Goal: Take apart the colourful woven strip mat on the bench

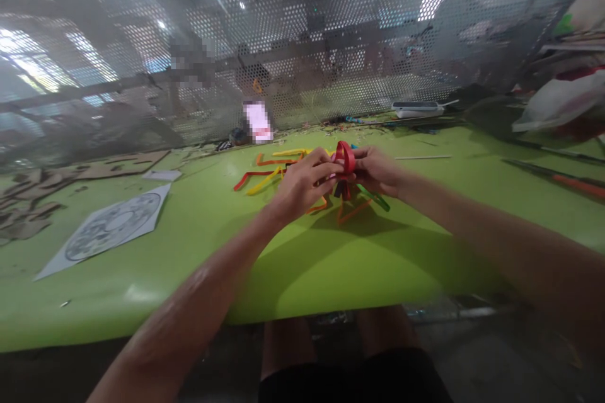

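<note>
A red strip [346, 154] is bent into an upright loop between my hands. My left hand [309, 179] has its fingers closed at the loop's left side. My right hand [377, 170] pinches the loop from the right. Under and around the hands lie several colored strips: a yellow strip [265, 183], an orange strip [278, 158] and a green strip [378, 199] stick out, some of them folded. Another red strip [246, 180] reaches out to the left. My fingers hide where the strips meet.
The green tabletop [340, 277] carries a printed paper [116, 227] and cardboard scraps [28, 201] on the left. A lit phone [258, 121] leans against the perforated metal screen [302, 44]. On the right lie a thin white stick [423, 157], a white device [418, 109] and an orange-handled tool [576, 186].
</note>
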Demonstrator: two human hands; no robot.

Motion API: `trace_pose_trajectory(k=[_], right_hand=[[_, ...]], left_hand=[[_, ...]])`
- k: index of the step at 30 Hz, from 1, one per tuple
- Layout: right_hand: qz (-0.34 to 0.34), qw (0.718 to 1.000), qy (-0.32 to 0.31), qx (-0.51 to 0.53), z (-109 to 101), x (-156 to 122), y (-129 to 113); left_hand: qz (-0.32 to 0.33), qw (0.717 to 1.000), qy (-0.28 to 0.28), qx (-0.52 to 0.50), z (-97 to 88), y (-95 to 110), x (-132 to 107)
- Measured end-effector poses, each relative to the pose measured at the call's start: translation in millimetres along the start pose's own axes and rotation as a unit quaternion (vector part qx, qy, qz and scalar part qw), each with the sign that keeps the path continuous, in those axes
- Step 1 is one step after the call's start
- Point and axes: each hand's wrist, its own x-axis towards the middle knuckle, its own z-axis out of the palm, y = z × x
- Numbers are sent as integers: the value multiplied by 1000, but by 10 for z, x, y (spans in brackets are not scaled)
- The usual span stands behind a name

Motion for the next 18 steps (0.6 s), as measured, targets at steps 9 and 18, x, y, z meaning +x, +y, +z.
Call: trace_pose_trajectory(k=[9, 18], right_hand=[[12, 999, 37, 26, 33, 18, 64], [-21, 998, 56, -10, 26, 52, 134]], left_hand=[[-39, 998, -14, -45, 75, 1, 27], [-95, 987, -11, -126, 148, -24, 17]])
